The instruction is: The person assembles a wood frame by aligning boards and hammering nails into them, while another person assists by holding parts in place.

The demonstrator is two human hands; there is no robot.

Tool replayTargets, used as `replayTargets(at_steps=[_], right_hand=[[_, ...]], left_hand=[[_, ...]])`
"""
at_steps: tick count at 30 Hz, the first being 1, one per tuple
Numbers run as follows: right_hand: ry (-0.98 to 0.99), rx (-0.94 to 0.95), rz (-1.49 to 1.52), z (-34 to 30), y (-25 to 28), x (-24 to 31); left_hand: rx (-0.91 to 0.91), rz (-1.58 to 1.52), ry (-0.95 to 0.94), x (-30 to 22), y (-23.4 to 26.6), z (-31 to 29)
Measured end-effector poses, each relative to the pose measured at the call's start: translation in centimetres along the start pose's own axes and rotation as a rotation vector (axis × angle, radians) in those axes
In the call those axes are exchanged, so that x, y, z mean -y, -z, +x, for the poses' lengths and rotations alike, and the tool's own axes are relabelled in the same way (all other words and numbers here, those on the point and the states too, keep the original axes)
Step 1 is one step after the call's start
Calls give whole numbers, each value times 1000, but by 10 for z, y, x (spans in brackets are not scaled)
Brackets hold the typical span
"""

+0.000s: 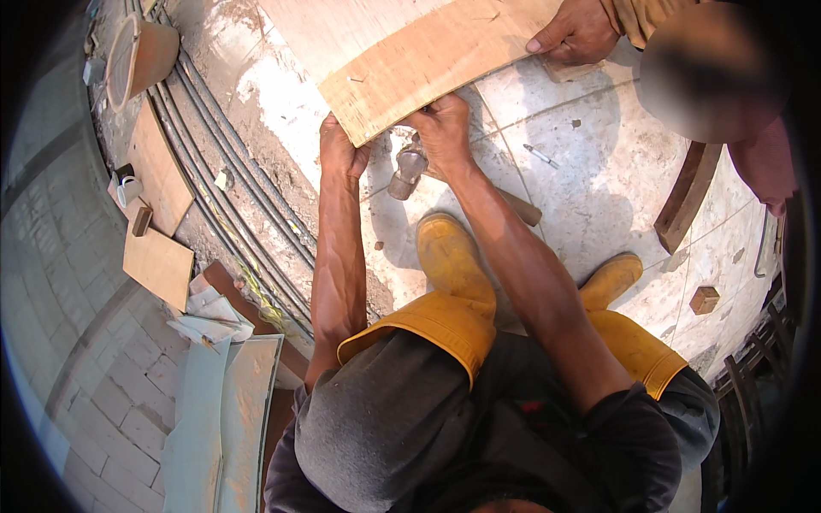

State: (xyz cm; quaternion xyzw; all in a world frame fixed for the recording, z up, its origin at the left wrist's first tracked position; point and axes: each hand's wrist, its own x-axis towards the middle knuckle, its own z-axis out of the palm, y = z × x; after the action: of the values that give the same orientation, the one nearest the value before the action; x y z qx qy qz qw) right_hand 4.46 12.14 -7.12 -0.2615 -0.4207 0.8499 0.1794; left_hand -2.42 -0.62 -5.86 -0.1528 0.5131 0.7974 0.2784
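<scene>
A plywood strip (428, 64) lies over a paler, wider board (312, 21), with a few thin nails showing in its top face. My left hand (344, 150) is closed around its near left corner. Farther along the near edge, my right hand (445, 132) grips the same strip, fingertips hidden below it. Between my wrists a hammer (409, 171) rests on the floor, its handle passing beneath my right forearm. At the strip's right end, a co-worker's hand (581, 34) presses on the edge.
A pen (540, 156) lies on the dusty tiles. Timber (688, 197) and a small wood block (704, 299) are at right. Long dark rods (231, 162) run along the left, beside a dirty bucket (141, 56), plywood offcuts (158, 265) and pale sheets (214, 419).
</scene>
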Motion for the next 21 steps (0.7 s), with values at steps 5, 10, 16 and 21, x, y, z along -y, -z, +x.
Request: replayTargets(at_steps=[5,10,16,21], right_hand=[[-12,-94,111,-6,-19,-4],[90,-135,69,-6,-22,-5],[54,-124,172,-9,-23,-4],[66,-124,177,-9,-27,0]], left_hand=[[-21,-34,5,2,6,4],[-22,-125,-32,-2,-2,4],[4,-156,-87,-2,-10,4],[8,87,-73,-2,0,6]])
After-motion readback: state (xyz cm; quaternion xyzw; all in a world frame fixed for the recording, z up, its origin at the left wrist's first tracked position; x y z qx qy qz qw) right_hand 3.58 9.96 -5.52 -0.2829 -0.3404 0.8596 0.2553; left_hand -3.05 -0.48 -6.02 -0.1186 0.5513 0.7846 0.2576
